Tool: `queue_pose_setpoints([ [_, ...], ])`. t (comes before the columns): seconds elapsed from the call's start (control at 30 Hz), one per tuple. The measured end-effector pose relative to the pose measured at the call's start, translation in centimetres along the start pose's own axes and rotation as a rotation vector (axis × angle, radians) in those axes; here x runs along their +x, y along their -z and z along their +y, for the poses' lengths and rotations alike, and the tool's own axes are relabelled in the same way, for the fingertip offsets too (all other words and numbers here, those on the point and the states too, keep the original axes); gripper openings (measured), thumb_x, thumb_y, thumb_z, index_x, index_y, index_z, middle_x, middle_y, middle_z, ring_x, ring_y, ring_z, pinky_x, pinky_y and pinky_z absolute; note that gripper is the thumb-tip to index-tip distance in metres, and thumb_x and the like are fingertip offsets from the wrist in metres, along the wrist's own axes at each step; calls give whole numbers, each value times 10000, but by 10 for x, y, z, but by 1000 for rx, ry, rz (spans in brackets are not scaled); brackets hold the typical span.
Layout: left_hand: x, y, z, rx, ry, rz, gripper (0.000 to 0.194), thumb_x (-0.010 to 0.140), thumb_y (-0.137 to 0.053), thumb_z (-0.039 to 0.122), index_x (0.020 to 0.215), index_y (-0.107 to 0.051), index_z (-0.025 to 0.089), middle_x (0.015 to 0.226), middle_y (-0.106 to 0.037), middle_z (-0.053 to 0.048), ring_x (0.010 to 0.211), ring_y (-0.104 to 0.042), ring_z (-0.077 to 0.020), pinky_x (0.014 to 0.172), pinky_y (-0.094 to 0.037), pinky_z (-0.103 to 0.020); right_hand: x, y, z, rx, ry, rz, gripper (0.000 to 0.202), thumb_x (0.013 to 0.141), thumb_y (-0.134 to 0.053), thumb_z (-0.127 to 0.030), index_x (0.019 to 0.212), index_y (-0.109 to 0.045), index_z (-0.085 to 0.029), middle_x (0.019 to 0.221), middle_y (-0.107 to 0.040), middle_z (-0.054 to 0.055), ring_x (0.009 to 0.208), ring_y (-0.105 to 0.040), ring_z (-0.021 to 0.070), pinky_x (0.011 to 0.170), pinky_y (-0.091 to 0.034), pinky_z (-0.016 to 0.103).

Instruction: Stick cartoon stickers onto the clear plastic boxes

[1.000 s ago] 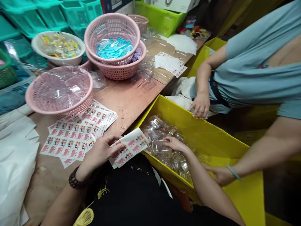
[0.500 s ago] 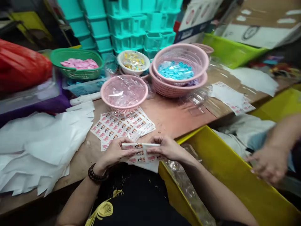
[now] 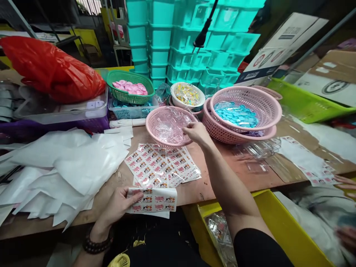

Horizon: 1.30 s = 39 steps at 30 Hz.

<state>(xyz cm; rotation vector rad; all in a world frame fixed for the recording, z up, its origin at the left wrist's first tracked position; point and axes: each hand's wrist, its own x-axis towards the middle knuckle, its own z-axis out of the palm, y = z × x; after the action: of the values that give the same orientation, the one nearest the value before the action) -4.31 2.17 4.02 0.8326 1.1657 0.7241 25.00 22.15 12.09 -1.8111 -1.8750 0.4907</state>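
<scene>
My left hand [image 3: 118, 207] grips a folded sticker sheet [image 3: 160, 203] at its left end, thumb on top; the sheet bears pink and cat pictures. My right hand [image 3: 196, 132] is over the right rim of a small pink basket [image 3: 150, 128], its fingers pinched on a clear plastic piece, whose outline is hard to make out. Further clear plastic pieces [image 3: 168, 126] lie inside that basket. Between the basket and my left hand, more sticker sheets [image 3: 150, 165] are spread on the table.
White backing papers [image 3: 80, 159] are heaped at left. Stacked pink baskets [image 3: 230, 137] with blue pieces, a white bowl [image 3: 175, 102] and a green basket [image 3: 111, 79] stand behind. A yellow bin [image 3: 278, 222] is at my right. A black plug [image 3: 201, 39] hangs above. Another person's hand [image 3: 346, 185] shows at far right.
My right hand has let go of the sticker sheet and reached forward to the small pink basket. My left hand keeps the sheet. The view has turned left and up.
</scene>
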Motion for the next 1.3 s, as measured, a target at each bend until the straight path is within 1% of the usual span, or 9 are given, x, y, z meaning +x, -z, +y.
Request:
queue_pose_setpoints([
  [0.17, -12, 29, 3, 29, -39, -31, 407, 596, -906, 510, 705, -773, 141, 653, -733, -53, 608, -692, -178, 560, -611, -274, -79, -26, -15, -124, 401, 120, 207, 931, -525, -265, 877, -713, -196, 830, -722, 72, 785, -608, 203, 733, -447, 357],
  [0.37, -23, 32, 13, 130, -94, 100, 428, 660, -858, 537, 816, -806, 142, 722, -769, -60, 612, -700, -182, 555, -611, -279, -140, -115, -35, -424, 889, -192, 267, 987, -475, -112, 864, -703, -177, 846, -712, 98, 853, -585, 221, 723, -371, 354],
  [0.47, -24, 26, 10, 201, -132, 187, 429, 715, -816, 542, 882, -821, 147, 818, -802, -70, 720, -739, -212, 659, -628, -297, -135, -119, -32, -297, 822, -347, 221, 968, -557, -193, 820, -721, -170, 843, -726, 110, 883, -603, 241, 750, -419, 359],
  [0.63, -21, 17, 3, 345, -227, 206, 350, 782, -771, 484, 905, -829, 161, 821, -807, -69, 720, -740, -219, 630, -596, -284, -133, -69, -35, 389, 363, -554, 380, 1011, -484, -463, 1006, -760, -201, 980, -766, 85, 852, -686, 205, 751, -529, 339],
  [0.73, -15, 9, 0, 399, -306, 150, 316, 802, -760, 466, 908, -830, 176, 836, -806, -65, 734, -734, -220, 657, -576, -282, -155, -55, -47, 458, 229, -662, 405, 895, -636, -574, 1004, -765, -205, 957, -775, 73, 839, -705, 215, 722, -548, 334],
  [0.87, -7, -2, -6, 403, -321, 199, 407, 818, -727, 534, 709, -788, 146, 644, -731, -46, 603, -658, -188, 584, -516, -269, -177, -70, -55, 518, 113, -492, 351, 872, -672, -551, 892, -744, -208, 773, -746, 38, 705, -685, 191, 643, -545, 308],
  [0.97, -4, -5, -12, 214, -225, 120, 435, 771, -768, 554, 881, -785, 133, 740, -748, -47, 639, -651, -178, 603, -521, -266, -178, -83, -48, 496, 183, -304, 252, 911, -655, -469, 909, -741, -232, 833, -766, 51, 772, -710, 204, 726, -575, 344],
  [1.2, -2, 8, -15, 84, -99, -67, 480, 735, -781, 591, 690, -728, 116, 682, -715, -61, 671, -631, -180, 637, -518, -284, -177, -86, -33, 155, 1132, 212, 282, 839, -738, -116, 956, -746, -373, 820, -747, -45, 736, -662, 147, 752, -566, 316],
  [1.3, -6, 21, -18, 114, -43, -94, 467, 737, -784, 573, 747, -753, 108, 673, -719, -62, 633, -625, -173, 610, -516, -285, -165, -85, -39, 377, 1093, 263, 341, 847, -720, -98, 1090, -733, -337, 729, -680, -41, 649, -607, 129, 652, -527, 291],
])
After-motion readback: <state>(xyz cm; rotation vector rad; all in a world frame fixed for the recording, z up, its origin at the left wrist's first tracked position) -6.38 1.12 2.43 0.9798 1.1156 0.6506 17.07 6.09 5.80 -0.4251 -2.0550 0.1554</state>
